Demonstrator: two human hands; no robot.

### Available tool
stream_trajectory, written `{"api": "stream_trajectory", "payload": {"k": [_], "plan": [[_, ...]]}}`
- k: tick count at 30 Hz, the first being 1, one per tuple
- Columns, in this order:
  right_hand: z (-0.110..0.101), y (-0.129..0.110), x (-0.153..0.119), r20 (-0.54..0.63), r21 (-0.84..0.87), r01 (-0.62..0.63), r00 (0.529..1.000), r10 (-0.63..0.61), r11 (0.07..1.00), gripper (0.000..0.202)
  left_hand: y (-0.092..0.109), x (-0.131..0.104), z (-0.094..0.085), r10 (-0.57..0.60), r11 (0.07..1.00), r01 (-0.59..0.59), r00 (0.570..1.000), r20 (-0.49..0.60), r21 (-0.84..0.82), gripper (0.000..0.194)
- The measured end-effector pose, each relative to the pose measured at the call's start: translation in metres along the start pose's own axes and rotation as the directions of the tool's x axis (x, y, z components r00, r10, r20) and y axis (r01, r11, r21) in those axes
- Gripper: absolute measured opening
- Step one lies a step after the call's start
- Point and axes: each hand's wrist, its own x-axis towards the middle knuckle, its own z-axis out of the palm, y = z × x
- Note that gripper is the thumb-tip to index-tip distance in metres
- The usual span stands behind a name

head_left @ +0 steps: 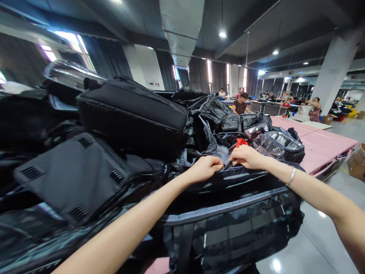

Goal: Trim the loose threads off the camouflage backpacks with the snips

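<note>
A black camouflage bag (242, 232) lies open in front of me, with grey binding along its rim. My left hand (207, 168) is closed in a pinch at the bag's far edge; any thread between the fingertips is too small to see. Close beside it, my right hand (248, 156) grips thread snips (229, 165), their dark blades pointing at my left fingertips. Something red (242, 142) sticks up behind the right hand, seemingly on the snips' handle. The right palm hides most of the tool.
Black bags (134, 110) pile up on the left and behind my hands, some with clear panels (269, 144). A pink-covered table (322, 146) stretches to the right. Another person (241, 104) works beyond the pile. A cardboard box (357, 161) stands at the right edge.
</note>
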Motion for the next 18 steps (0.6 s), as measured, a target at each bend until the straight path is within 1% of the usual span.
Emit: {"api": "stream_trajectory", "payload": {"k": [1,3,5,7,10,15,18], "plan": [[0.0,0.001,-0.001,-0.029,0.016,-0.011,1.0,0.012,1.0,0.008,0.001,-0.001,0.001,0.007,1.0,-0.006,0.999,-0.037,0.026,0.02],[-0.004,0.002,-0.004,-0.086,0.046,-0.038,0.995,0.042,0.998,0.008,0.002,-0.004,0.002,0.05,0.993,-0.033,0.988,-0.144,0.115,0.017],[-0.01,0.004,-0.009,-0.12,0.051,-0.059,0.991,0.065,0.997,0.01,0.005,-0.008,0.005,0.143,0.961,-0.083,0.966,-0.217,0.264,0.017],[-0.017,0.004,-0.016,-0.126,0.007,-0.059,0.99,0.059,0.998,0.013,0.007,-0.012,0.008,0.23,0.892,-0.117,0.948,-0.218,0.436,0.02],[-0.026,0.001,-0.029,-0.116,-0.105,-0.019,0.993,0.007,0.994,0.018,0.012,-0.015,0.016,0.295,0.777,-0.105,0.932,-0.212,0.62,0.023],[-0.024,-0.003,-0.044,-0.103,-0.245,0.015,0.994,-0.041,0.97,0.021,0.02,-0.016,0.03,0.43,0.667,-0.171,0.884,-0.186,0.725,0.024],[-0.021,-0.003,-0.045,-0.064,-0.328,0.015,0.997,-0.038,0.945,0.021,0.023,-0.014,0.035,0.448,0.624,-0.173,0.878,-0.167,0.762,0.019]]}}
